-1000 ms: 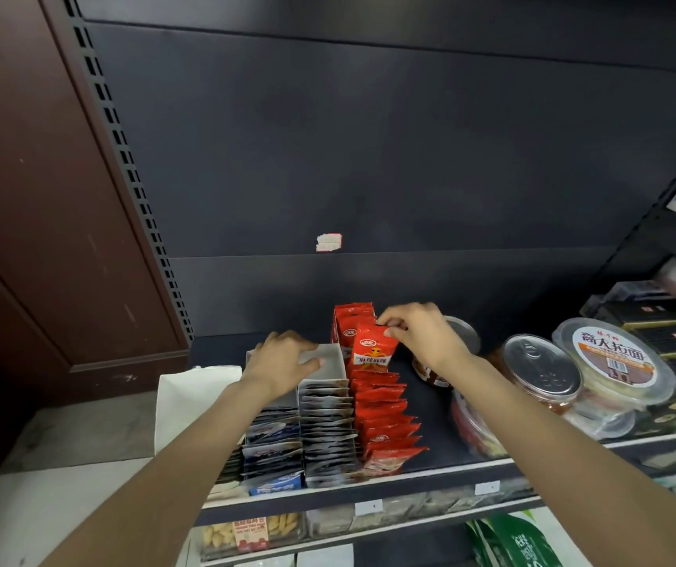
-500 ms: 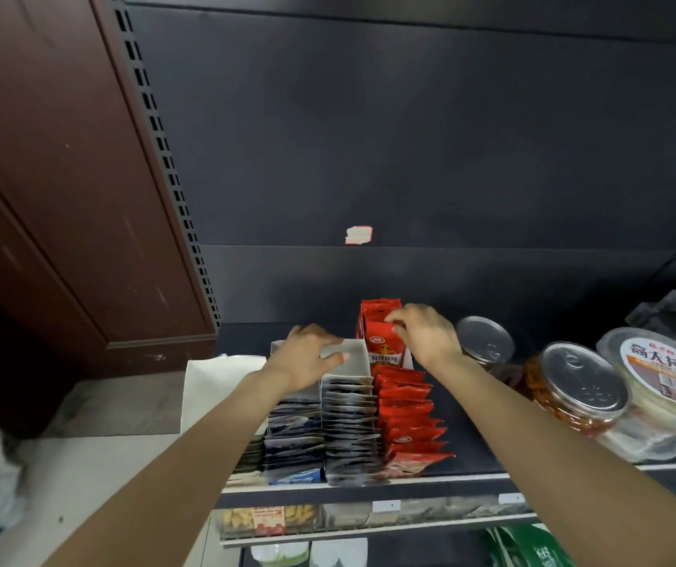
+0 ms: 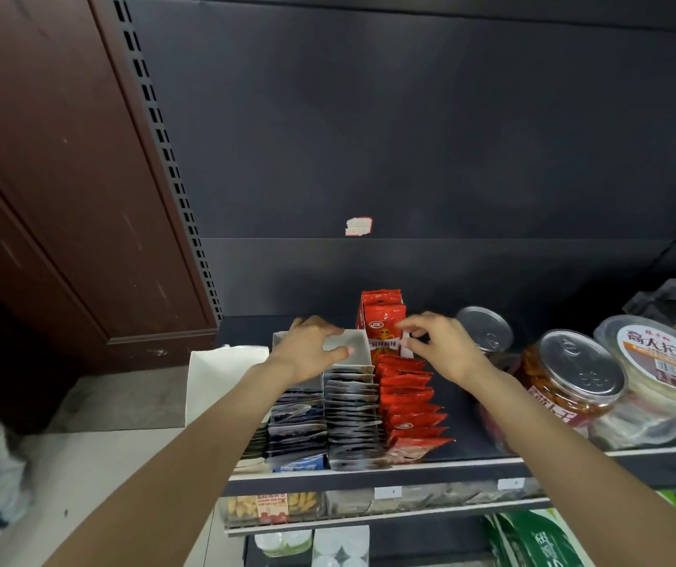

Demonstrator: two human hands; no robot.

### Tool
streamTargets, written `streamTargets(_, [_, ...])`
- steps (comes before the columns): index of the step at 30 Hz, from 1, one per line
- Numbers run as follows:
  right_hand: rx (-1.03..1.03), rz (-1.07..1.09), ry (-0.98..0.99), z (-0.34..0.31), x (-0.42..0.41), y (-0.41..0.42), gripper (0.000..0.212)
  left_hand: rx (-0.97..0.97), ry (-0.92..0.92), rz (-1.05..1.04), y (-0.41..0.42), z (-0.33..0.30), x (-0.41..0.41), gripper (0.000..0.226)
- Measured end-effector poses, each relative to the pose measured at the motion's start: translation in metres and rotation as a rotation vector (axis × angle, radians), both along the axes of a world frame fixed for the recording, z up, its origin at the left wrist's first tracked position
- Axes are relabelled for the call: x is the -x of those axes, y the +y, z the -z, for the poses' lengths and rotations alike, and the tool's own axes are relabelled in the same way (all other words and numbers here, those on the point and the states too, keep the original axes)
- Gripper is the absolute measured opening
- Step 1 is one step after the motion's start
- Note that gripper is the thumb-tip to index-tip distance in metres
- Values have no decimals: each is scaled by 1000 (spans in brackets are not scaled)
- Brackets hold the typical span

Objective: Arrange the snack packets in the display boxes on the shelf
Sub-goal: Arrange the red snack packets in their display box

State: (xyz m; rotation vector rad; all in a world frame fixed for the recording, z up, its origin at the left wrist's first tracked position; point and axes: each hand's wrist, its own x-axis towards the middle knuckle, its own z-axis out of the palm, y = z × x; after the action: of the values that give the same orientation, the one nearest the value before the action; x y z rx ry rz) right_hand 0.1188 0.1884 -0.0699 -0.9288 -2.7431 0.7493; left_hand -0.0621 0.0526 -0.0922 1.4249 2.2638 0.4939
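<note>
glossy red packets (image 3: 403, 396), metal can lid (image 3: 484, 328)

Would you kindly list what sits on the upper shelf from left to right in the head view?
White box → dark packets → red packets → silver-lidded can → clear jar with metal lid → round noodle tub.
</note>
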Motion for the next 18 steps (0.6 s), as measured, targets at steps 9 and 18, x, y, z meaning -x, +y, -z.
streamTargets(9, [73,-71,-105,-8,-2,-16,21,11,19,20,-5,-4,-6,52])
streamTargets(18, [44,-54,-167,-9,1,-17,22,33,2,22,-8,-4,-7,61])
